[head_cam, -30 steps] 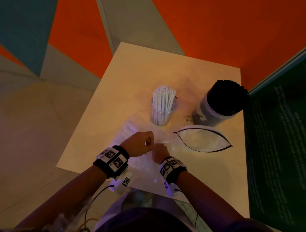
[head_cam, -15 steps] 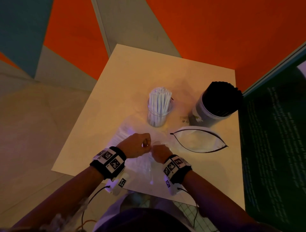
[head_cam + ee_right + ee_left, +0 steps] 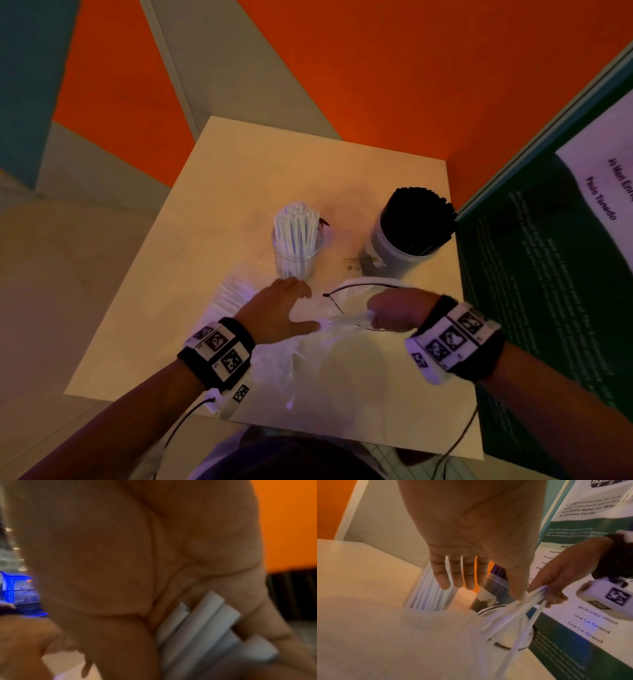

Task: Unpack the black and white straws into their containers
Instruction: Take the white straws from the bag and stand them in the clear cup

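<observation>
My right hand [image 3: 556,577] grips a bunch of white straws [image 3: 518,616] above the clear bag [image 3: 329,363] on the table [image 3: 212,219]. My left hand [image 3: 274,313] lies flat with fingers straight, just before the glass [image 3: 297,255] of white straws.

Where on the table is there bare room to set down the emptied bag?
The far half of the table, beyond the clear cup and grey tub, is bare, as is the strip along its left edge. The near middle is crowded: plastic bag, both hands, and the black-rimmed pouch.
</observation>
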`<state>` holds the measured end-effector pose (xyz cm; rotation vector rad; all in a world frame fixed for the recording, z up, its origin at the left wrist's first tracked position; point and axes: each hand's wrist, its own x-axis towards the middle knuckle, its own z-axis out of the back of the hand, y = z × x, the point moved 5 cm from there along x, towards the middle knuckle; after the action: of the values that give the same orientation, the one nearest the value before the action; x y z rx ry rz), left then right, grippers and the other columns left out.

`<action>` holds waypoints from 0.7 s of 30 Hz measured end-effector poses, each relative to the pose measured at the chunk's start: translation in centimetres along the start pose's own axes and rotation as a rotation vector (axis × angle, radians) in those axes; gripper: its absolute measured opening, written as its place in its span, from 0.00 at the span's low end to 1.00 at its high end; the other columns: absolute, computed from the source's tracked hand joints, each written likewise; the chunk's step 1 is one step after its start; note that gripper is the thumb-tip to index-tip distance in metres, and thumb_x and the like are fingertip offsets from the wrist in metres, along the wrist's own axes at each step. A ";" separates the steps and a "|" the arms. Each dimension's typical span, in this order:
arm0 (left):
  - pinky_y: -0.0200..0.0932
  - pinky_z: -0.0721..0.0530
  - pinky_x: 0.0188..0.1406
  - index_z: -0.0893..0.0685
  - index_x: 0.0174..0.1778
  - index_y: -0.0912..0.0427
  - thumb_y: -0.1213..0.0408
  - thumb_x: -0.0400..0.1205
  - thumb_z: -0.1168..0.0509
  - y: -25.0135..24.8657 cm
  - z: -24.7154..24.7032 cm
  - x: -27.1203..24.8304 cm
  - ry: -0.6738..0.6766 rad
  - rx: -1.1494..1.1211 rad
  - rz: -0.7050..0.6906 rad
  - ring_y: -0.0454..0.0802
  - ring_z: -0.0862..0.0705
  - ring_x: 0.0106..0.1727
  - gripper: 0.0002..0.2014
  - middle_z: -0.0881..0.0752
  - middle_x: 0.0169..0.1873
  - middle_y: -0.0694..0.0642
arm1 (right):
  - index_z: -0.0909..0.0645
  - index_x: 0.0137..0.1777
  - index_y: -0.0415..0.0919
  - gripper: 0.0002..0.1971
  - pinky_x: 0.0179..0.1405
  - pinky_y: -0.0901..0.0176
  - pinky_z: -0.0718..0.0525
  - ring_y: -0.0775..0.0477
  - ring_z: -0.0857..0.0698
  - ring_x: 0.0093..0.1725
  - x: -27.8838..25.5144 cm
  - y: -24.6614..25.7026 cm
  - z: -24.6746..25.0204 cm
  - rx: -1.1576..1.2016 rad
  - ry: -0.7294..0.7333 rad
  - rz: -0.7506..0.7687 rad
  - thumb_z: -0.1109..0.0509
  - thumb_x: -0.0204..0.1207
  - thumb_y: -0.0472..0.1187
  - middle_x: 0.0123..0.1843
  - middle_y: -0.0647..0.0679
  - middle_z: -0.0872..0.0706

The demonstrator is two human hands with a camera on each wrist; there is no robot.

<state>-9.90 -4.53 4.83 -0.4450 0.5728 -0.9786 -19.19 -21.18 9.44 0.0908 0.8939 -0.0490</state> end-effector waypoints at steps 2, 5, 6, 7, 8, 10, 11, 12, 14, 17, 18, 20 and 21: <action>0.42 0.28 0.65 0.31 0.73 0.50 0.32 0.69 0.31 -2.2 0.7 1.1 -0.060 -0.088 -0.092 0.44 0.30 0.66 0.40 0.27 0.68 0.47 | 0.20 0.61 0.34 0.14 0.51 0.57 0.23 0.41 0.17 0.59 -2.4 -0.9 2.6 -0.094 -0.042 -0.010 0.41 0.83 0.41 0.61 0.40 0.15; 0.37 0.30 0.66 0.39 0.78 0.45 0.33 0.67 0.29 -5.4 0.8 3.0 -0.033 -0.180 -0.154 0.40 0.30 0.68 0.47 0.28 0.70 0.45 | 0.19 0.58 0.34 0.13 0.38 0.59 0.29 0.42 0.17 0.49 -5.1 -0.9 6.1 -0.151 -0.136 0.000 0.40 0.81 0.40 0.53 0.42 0.15; 0.37 0.26 0.62 0.40 0.78 0.43 0.35 0.68 0.28 -6.1 0.8 3.5 -0.016 -0.221 -0.141 0.39 0.26 0.65 0.45 0.25 0.67 0.45 | 0.19 0.57 0.35 0.12 0.32 0.59 0.31 0.43 0.19 0.44 -5.6 -0.6 7.1 -0.151 -0.164 0.011 0.39 0.81 0.40 0.49 0.43 0.15; 0.38 0.22 0.55 0.39 0.76 0.41 0.38 0.71 0.29 -6.4 1.0 3.9 -0.021 -0.263 -0.122 0.40 0.21 0.58 0.40 0.20 0.61 0.47 | 0.19 0.57 0.36 0.12 0.28 0.58 0.34 0.46 0.22 0.41 -5.9 -0.3 8.0 -0.145 -0.194 0.027 0.39 0.81 0.41 0.47 0.44 0.16; 0.41 0.19 0.48 0.35 0.73 0.43 0.42 0.76 0.31 -6.5 1.3 4.2 -0.054 -0.279 -0.110 0.43 0.17 0.50 0.32 0.17 0.54 0.49 | 0.19 0.57 0.37 0.12 0.27 0.58 0.37 0.48 0.25 0.39 -6.0 0.0 8.8 -0.126 -0.226 0.048 0.38 0.81 0.43 0.45 0.46 0.18; 0.47 0.19 0.39 0.25 0.63 0.51 0.50 0.83 0.36 -5.7 2.4 4.3 -0.170 -0.251 -0.115 0.52 0.17 0.39 0.16 0.15 0.42 0.56 | 0.18 0.54 0.40 0.13 0.29 0.57 0.38 0.52 0.25 0.36 -5.7 0.1 10.2 0.005 -0.312 0.105 0.35 0.80 0.50 0.38 0.52 0.22; 0.49 0.20 0.38 0.22 0.58 0.54 0.53 0.84 0.38 -4.8 2.8 4.1 -0.213 -0.256 -0.110 0.55 0.18 0.37 0.11 0.16 0.40 0.59 | 0.18 0.52 0.42 0.15 0.31 0.60 0.34 0.54 0.24 0.35 -5.4 -0.1 10.8 0.166 -0.382 0.135 0.34 0.79 0.54 0.37 0.54 0.21; 0.51 0.21 0.38 0.20 0.55 0.55 0.53 0.85 0.39 -3.7 3.2 3.9 -0.231 -0.272 -0.089 0.56 0.18 0.37 0.11 0.16 0.39 0.60 | 0.18 0.50 0.43 0.17 0.35 0.62 0.28 0.57 0.21 0.38 -5.1 -0.4 11.4 0.379 -0.485 0.166 0.34 0.77 0.57 0.39 0.55 0.19; 0.52 0.22 0.39 0.18 0.53 0.54 0.52 0.85 0.41 -1.7 3.8 3.4 -0.243 -0.282 -0.033 0.55 0.19 0.37 0.12 0.15 0.39 0.59 | 0.18 0.51 0.45 0.18 0.47 0.66 0.23 0.62 0.19 0.47 -4.3 -0.7 12.0 0.766 -0.748 0.254 0.36 0.76 0.59 0.48 0.53 0.15; 0.47 0.23 0.36 0.18 0.52 0.54 0.52 0.85 0.40 -0.5 4.4 3.4 -0.267 -0.273 -0.034 0.50 0.20 0.35 0.11 0.15 0.37 0.56 | 0.18 0.54 0.40 0.14 0.54 0.69 0.24 0.60 0.19 0.53 -1.8 1.4 11.0 1.035 -0.922 0.391 0.40 0.82 0.50 0.53 0.47 0.16; 0.44 0.24 0.36 0.17 0.52 0.54 0.53 0.85 0.40 -0.5 4.3 3.6 -0.261 -0.288 -0.043 0.48 0.20 0.35 0.11 0.14 0.38 0.55 | 0.18 0.54 0.39 0.13 0.55 0.63 0.23 0.54 0.18 0.53 -0.9 2.4 10.6 1.062 -0.915 0.418 0.40 0.83 0.46 0.53 0.45 0.15; 0.39 0.26 0.35 0.17 0.53 0.53 0.55 0.85 0.39 -0.2 4.2 3.9 -0.262 -0.329 -0.040 0.43 0.21 0.34 0.09 0.14 0.38 0.52 | 0.18 0.54 0.43 0.10 0.57 0.58 0.22 0.52 0.18 0.55 0.5 3.6 10.4 1.139 -0.920 0.459 0.38 0.83 0.46 0.52 0.50 0.16; 0.36 0.27 0.33 0.17 0.53 0.53 0.55 0.85 0.39 0.0 4.3 4.0 -0.276 -0.350 -0.031 0.40 0.23 0.32 0.08 0.15 0.37 0.50 | 0.20 0.56 0.48 0.07 0.59 0.57 0.22 0.54 0.19 0.58 0.8 3.7 10.4 1.234 -0.935 0.483 0.36 0.81 0.47 0.54 0.55 0.17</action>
<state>-5.44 -7.55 7.13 -0.8884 0.4877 -0.8289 -10.27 -18.57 15.51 1.3179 -0.2183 -0.1692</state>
